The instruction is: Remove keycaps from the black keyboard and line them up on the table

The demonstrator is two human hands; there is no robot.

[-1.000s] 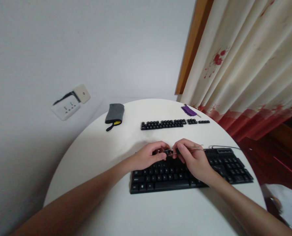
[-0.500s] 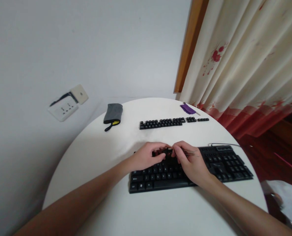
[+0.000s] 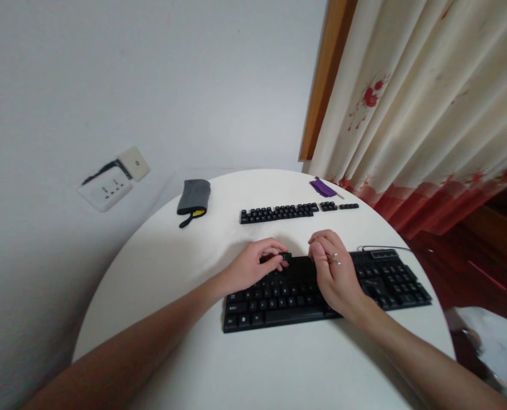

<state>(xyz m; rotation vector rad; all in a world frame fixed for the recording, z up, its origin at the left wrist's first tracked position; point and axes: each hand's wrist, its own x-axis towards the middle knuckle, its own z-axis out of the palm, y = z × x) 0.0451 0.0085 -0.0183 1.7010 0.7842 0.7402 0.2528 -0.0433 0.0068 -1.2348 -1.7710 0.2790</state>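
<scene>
Over the upper part of the black keyboard (image 3: 293, 315), my left hand (image 3: 256, 262) pinches a small black keycap (image 3: 285, 257) between thumb and fingertips. My right hand (image 3: 332, 267) is closed, a little to the right, around a thin metal tool (image 3: 335, 259). Two slim prongs of it stick out between the fingers, like those of a wire keycap puller; the rest is hidden. A dark area without keycaps (image 3: 301, 267) shows on the keyboard between the hands. My right wrist covers part of the lower key rows.
Behind the keyboard lies a row of loose black keycaps (image 3: 279, 213), with smaller groups (image 3: 328, 206) to its right. A grey pouch (image 3: 194, 195) is at the back left, a purple cloth item (image 3: 322, 188) at the back right. The keyboard cable (image 3: 381, 247) runs off right.
My hands have drawn apart. The keycap now shows in my left fingers, and my right hand has turned so the tool's prongs point toward the right. The view has shifted slightly.
</scene>
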